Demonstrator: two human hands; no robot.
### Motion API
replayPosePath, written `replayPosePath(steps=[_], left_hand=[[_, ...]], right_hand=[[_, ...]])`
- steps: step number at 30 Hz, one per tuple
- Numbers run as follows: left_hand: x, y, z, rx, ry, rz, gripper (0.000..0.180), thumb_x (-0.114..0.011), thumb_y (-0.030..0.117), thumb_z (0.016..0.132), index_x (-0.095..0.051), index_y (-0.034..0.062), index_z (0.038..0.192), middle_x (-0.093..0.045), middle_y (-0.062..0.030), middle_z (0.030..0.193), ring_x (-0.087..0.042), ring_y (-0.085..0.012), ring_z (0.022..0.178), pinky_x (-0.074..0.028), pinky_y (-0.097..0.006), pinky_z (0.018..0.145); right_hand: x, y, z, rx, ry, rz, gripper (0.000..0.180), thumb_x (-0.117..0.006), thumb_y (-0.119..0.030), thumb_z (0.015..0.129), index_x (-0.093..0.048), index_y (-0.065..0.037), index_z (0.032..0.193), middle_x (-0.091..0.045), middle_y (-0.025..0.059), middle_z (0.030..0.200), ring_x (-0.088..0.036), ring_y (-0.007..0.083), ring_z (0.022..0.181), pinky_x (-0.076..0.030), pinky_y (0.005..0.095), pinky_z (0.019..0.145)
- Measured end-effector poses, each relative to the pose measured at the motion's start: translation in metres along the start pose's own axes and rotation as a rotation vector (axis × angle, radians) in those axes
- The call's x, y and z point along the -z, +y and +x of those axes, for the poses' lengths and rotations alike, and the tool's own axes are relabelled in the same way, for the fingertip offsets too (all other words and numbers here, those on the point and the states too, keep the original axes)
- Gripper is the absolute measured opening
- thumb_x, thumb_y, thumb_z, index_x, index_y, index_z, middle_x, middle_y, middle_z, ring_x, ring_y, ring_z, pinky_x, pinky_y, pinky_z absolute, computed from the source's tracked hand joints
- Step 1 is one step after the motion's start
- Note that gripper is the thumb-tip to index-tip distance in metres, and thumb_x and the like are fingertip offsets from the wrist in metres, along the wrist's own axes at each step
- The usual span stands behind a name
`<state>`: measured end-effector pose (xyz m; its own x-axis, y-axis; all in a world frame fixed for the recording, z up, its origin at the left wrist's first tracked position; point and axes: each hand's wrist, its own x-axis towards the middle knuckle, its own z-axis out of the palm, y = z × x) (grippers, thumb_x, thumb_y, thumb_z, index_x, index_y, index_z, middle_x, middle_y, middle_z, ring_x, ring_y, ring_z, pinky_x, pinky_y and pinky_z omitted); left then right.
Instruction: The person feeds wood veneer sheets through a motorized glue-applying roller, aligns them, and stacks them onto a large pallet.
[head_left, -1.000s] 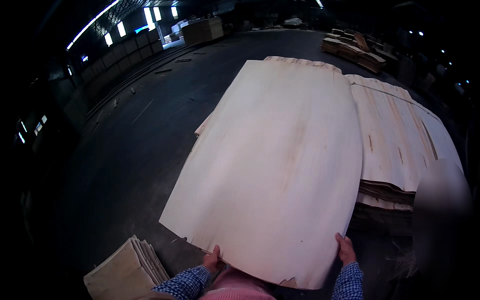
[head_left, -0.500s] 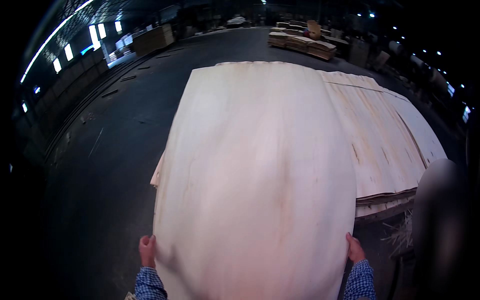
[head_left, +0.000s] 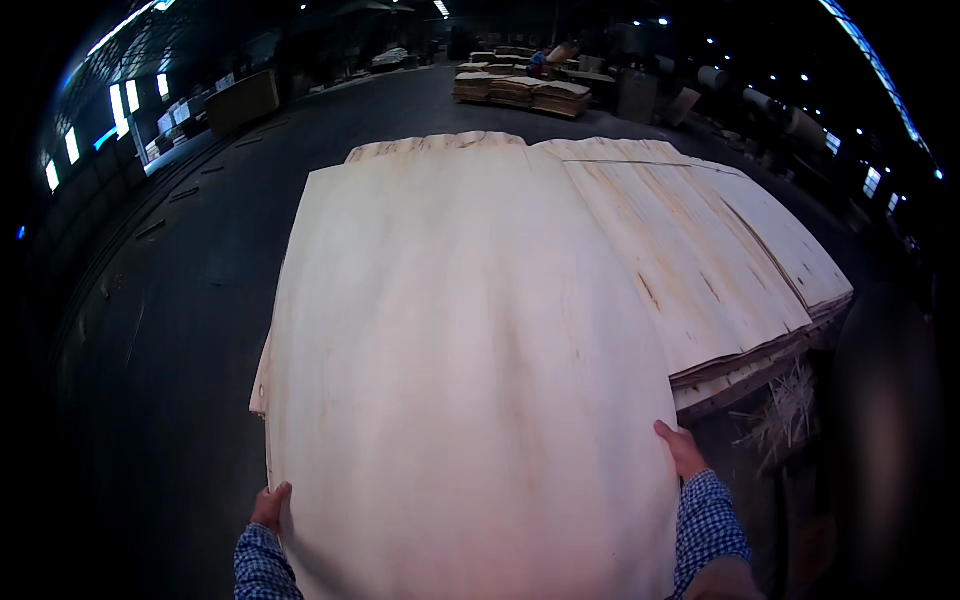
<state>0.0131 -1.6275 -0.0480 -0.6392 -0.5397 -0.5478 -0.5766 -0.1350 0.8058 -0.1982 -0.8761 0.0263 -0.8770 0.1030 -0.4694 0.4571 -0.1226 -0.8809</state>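
Observation:
A large pale sheet of thin wood veneer (head_left: 460,380) fills the middle of the view. My left hand (head_left: 269,506) grips its near left edge and my right hand (head_left: 683,450) grips its near right edge. Both sleeves are blue checked. The sheet lies over a stack of similar veneer sheets (head_left: 720,260) that shows on the right, its layered edge visible at the lower right. More sheet edges stick out beyond the far end of the held sheet.
Dark concrete floor (head_left: 170,330) runs along the left. Pallets of stacked veneer (head_left: 520,92) stand far back, with a person near them. Loose wood scraps (head_left: 790,415) lie by the stack's right corner. A dark blurred shape (head_left: 885,420) stands at the right edge.
The sheet has swung from lying diagonally to square over the stack. My hands have spread apart to its two near corners, and the view has turned right.

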Motion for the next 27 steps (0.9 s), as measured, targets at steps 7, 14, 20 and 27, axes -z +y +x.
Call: replayPosePath(steps=[7,14,20,27], left_hand=[[-0.022,0.087,-0.118,-0.125,0.089,-0.053,0.044,-0.067,0.023,0.087,-0.055,-0.0057,0.117,-0.066,-0.0116,0.098,-0.065,-0.0203,0.081,-0.054,-0.034,0.071],[-0.073,0.1,-0.229,-0.497,0.224,0.123,0.033,-0.066,0.015,0.084,-0.06,-0.0072,0.108,-0.065,-0.009,0.095,-0.062,-0.0154,0.08,-0.051,-0.03,0.071],[-0.198,0.125,-0.304,-0.681,0.125,0.26,0.035,-0.064,0.02,0.084,-0.06,-0.0082,0.106,-0.066,-0.0102,0.09,-0.061,-0.0147,0.075,-0.05,-0.029,0.068],[-0.303,0.156,-0.329,-0.842,0.289,0.7,0.062,-0.063,0.042,0.089,-0.053,-0.0099,0.122,-0.061,-0.0234,0.113,-0.059,-0.0338,0.101,-0.049,-0.039,0.09]], right_hand=[[-0.024,-0.056,-0.075,0.213,-0.185,0.085,0.044,-0.071,-0.02,0.085,-0.056,0.007,0.117,-0.064,0.0136,0.106,-0.063,0.0179,0.093,-0.052,0.0311,0.081],[0.029,-0.061,-0.108,0.334,-0.293,0.138,0.043,-0.069,-0.017,0.086,-0.055,0.008,0.117,-0.064,0.0136,0.108,-0.063,0.0184,0.094,-0.052,0.0314,0.082],[0.16,-0.065,-0.137,0.376,-0.198,0.164,0.04,-0.066,-0.015,0.087,-0.056,0.008,0.118,-0.065,0.015,0.107,-0.065,0.0212,0.093,-0.054,0.0348,0.082],[0.312,-0.062,-0.158,0.404,0.078,0.184,0.045,-0.071,-0.022,0.082,-0.058,0.009,0.113,-0.065,0.0115,0.102,-0.064,0.018,0.087,-0.051,0.0318,0.078]])
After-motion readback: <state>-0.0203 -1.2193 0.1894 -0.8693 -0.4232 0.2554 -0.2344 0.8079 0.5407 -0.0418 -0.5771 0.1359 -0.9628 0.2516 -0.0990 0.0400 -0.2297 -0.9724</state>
